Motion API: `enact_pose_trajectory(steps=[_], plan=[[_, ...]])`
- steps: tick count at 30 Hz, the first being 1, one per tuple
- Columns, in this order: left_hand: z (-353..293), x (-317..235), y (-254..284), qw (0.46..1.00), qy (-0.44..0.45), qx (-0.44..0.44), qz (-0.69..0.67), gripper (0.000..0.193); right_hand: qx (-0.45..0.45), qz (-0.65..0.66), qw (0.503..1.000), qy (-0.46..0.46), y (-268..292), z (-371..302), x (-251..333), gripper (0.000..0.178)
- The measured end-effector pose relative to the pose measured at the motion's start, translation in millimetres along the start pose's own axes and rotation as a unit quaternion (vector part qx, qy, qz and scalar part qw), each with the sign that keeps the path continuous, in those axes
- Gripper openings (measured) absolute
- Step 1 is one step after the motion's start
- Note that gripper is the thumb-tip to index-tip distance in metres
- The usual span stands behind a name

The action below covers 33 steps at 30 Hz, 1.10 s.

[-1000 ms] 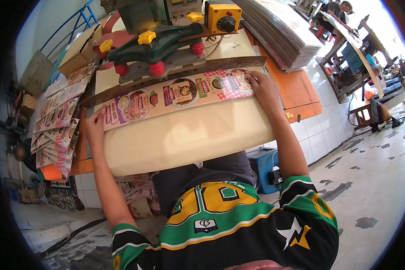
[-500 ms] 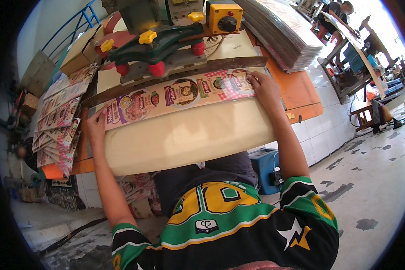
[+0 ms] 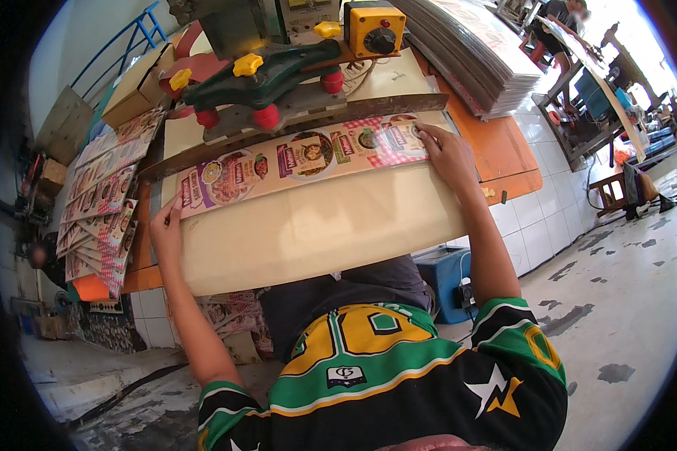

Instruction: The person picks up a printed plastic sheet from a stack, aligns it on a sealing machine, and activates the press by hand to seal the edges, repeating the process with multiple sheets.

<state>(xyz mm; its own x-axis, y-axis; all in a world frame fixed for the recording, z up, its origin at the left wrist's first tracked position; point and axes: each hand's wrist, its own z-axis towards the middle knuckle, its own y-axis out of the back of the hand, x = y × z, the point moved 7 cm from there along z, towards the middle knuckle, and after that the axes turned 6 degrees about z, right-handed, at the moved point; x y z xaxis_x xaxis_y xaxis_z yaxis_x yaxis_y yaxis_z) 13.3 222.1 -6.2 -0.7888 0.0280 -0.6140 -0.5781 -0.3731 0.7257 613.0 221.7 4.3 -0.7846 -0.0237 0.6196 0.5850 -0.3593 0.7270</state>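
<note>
A long printed strip (image 3: 278,169) with food pictures and a pink checked end lies along the metal bar of a machine. Its near side borders a broad plain cream sheet (image 3: 316,222) that curves down over the table's front edge; whether the two are one piece, I cannot tell. My left hand (image 3: 167,234) is at the left edge, thumb and fingers closed on the sheet near the strip's corner. At the other end, my right hand (image 3: 450,156) pinches the strip's right corner, thumb on the checked part.
The green press arm (image 3: 267,86) with yellow knobs and red feet stands just beyond the bar, beside a yellow control box (image 3: 374,30). Printed pieces (image 3: 101,195) are piled at left. A thick stack of sheets (image 3: 474,60) rests at back right. Farther off, a person (image 3: 560,26) sits.
My left hand has slid a little toward me along the sheet's left edge. My right hand has shifted very slightly and keeps its place at the right corner.
</note>
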Motion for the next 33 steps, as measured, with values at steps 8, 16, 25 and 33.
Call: enact_pose_trajectory(steps=[8,16,25,33], plan=[[-31,-24,10,1.000,0.022,-0.008,0.004,0.030,-0.021,0.026,0.999,-0.001,5,-16,6,0.029],[-31,-14,7,1.000,0.005,-0.017,0.003,0.030,-0.053,0.036,0.998,0.028,5,-20,11,0.027],[-32,-12,6,0.999,0.024,-0.023,0.001,0.030,-0.063,0.018,0.997,0.040,4,-21,9,0.027],[-31,-11,5,1.000,0.018,-0.017,0.008,0.032,-0.057,0.016,0.998,0.035,5,-21,10,0.027]])
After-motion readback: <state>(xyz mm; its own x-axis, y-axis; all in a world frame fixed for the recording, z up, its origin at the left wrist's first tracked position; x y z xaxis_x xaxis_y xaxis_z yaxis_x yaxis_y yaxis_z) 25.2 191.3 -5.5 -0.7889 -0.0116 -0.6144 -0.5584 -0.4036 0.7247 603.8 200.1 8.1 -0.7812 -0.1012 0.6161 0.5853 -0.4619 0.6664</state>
